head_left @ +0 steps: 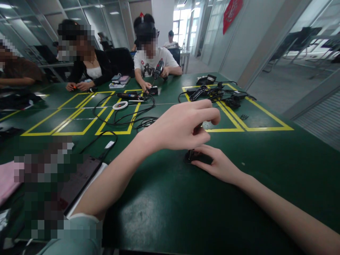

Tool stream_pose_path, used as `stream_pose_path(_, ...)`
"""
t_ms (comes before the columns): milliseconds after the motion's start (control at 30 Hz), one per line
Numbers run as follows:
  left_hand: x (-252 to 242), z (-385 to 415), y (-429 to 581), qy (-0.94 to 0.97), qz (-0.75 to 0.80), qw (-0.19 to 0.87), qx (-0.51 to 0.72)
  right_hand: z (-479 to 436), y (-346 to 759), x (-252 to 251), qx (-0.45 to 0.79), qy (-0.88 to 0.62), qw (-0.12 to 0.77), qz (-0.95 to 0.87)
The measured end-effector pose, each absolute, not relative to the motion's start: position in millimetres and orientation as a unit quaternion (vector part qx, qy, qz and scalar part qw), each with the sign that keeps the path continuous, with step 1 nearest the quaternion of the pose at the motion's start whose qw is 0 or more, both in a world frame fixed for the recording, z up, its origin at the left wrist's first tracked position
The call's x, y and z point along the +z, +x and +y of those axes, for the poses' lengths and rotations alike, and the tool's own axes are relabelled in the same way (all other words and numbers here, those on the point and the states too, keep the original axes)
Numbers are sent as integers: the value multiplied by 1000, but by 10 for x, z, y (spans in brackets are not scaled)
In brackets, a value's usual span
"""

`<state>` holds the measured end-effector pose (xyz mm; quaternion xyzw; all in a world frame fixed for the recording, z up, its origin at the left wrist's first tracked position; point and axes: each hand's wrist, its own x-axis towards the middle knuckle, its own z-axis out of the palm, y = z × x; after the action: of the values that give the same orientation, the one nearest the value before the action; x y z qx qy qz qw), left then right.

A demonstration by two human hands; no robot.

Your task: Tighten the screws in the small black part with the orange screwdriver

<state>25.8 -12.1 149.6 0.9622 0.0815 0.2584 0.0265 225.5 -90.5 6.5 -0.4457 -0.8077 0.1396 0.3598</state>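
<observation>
My left hand (pixel 183 124) hovers over the green table with its fingers curled toward the thumb. Something dark shows in the gap between them, but I cannot make out what it is. Just below and to the right, my right hand (pixel 219 163) is low over the tabletop, thumb and fingers closed around a small black part (pixel 189 156). That part is close to or touching the table, and its far side is partly covered by my fingers. The left fingertips are above the black part, apart from it.
Yellow tape (pixel 268 129) marks rectangles on the green table (pixel 255 219). Black cables (pixel 231 101), a white ring (pixel 120 105) and a small spring (pixel 244 117) lie farther back. Opposite, a co-worker holds a power drill (pixel 158 69). A dark flat device (pixel 82 177) lies at left.
</observation>
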Motion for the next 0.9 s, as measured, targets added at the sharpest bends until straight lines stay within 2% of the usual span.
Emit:
stream_pose_path(633,1508,-146,274,961,66,55,264,-928,2231,104,114,-444,376,-805)
stream_pose_path(900,1506,-165,305,965,60,35,252,-926,2170,73,132,-465,376,-790)
